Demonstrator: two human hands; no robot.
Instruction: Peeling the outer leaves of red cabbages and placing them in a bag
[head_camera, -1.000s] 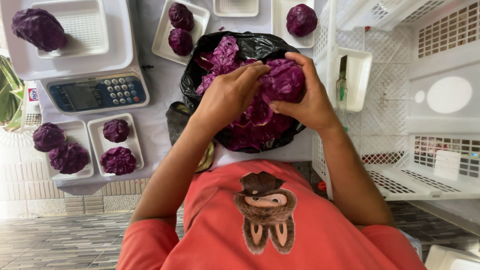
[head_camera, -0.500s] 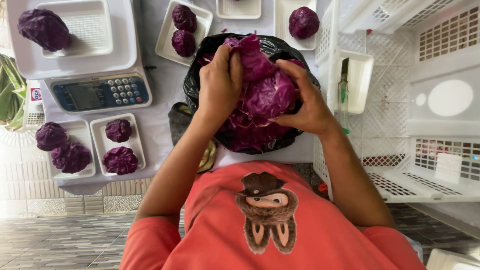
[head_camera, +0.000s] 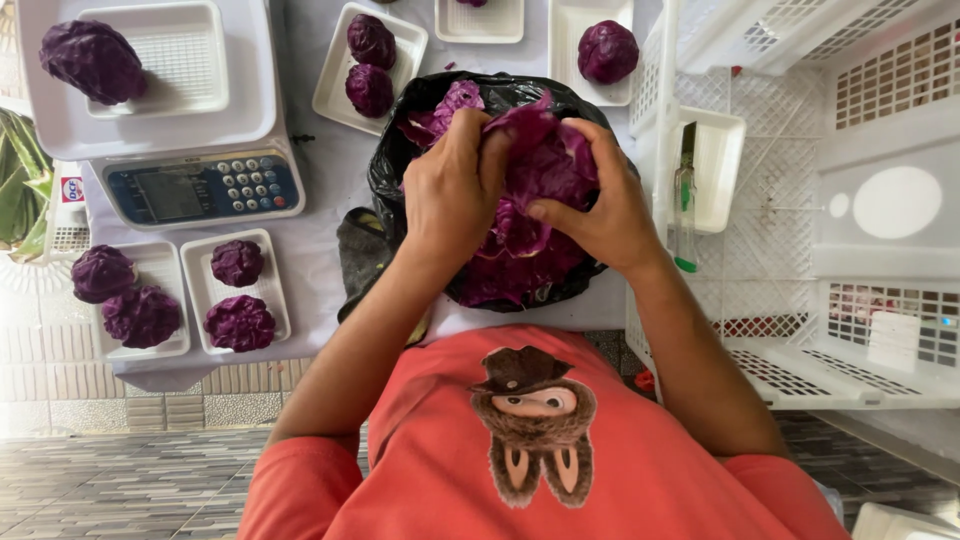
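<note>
We've got a purple cabbage head (head_camera: 545, 165) held mid-frame, upper centre, right over the black bag (head_camera: 400, 150) of loose purple leaves (head_camera: 510, 265). Left hand (head_camera: 452, 190) is clamped over the cabbage's left side, fingers curled tight into the outer leaves; right hand (head_camera: 600, 205) cups the other side, fingers wrapped, thumb pressed on the leaf face. Both closed on it, nothing else in either hand. Risks as we read them: grip sits on loose outer leaves, so a leaf could tear away and the head drop into the bag or roll off toward the scale (head_camera: 195, 185) at left. The bag mouth is slack and sits near the table edge at the bottom, so a hard pull could drag it over and spill trimmings onto the tiled floor (head_camera: 130, 480). A knife with green handle (head_camera: 685, 200) lies in the small white tray (head_camera: 720, 165) just right of the right wrist, and a wide elbow swing could catch it. Filled trays (head_camera: 240, 290) at lower left and a two-head tray (head_camera: 365, 60) at top sit near the bag; flung scraps could land on them. White crates (head_camera: 850, 200) fill the right side, well apart.
</note>
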